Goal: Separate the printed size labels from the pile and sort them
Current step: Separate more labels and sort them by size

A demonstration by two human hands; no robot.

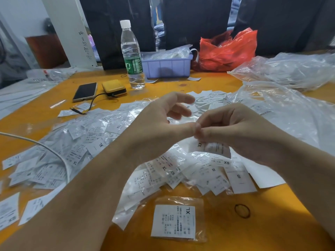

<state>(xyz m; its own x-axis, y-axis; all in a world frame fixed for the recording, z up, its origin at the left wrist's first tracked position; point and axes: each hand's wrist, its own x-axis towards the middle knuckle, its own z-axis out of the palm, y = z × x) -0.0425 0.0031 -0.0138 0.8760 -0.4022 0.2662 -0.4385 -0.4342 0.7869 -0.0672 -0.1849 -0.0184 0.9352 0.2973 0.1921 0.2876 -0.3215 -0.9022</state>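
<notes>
A wide pile of white printed size labels [76,147], many in clear sleeves, covers the orange table [224,238]. Markings such as XL, XS, M and S show on them. My right hand [241,134] pinches a bagged white label [215,148] just above the pile's middle. My left hand [163,124] meets it thumb to fingertip at the label's top edge, its other fingers loosely spread. One sleeved XL label [174,221] lies apart near the table's front edge. An S label [239,178] lies at the pile's right side.
A water bottle [132,55], a purple bin [166,67] and a red plastic bag [228,51] stand at the back. A phone [85,91] and a yellow case [113,87] lie back left. Clear plastic bags [290,73] crowd the right. A rubber band [242,211] and a white cable [54,153] lie nearby.
</notes>
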